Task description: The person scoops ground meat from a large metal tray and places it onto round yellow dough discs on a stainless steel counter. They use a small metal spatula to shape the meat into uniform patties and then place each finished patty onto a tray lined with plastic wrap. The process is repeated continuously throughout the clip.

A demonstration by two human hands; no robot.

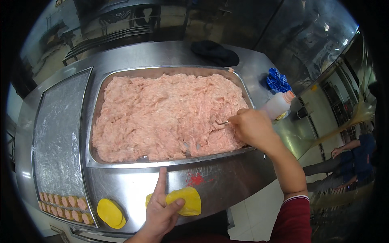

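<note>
My right hand point(253, 127) grips a metal spoon point(224, 122) and digs its tip into pink minced meat point(166, 115) that fills a large steel tray point(121, 164). My left hand point(160, 210) lies at the near table edge, holding a round yellow dough wrapper point(187, 200) under the thumb, index finger pointing toward the tray. A small stack of yellow wrappers point(110, 212) sits just left of that hand.
A foil-lined flat tray point(58, 133) on the left carries rows of filled pieces point(65, 206) at its near end. A white bottle with an orange cap point(278, 104), a blue checked cloth point(278, 81) and a dark cloth point(214, 52) lie beyond. Another person point(348, 162) sits at right.
</note>
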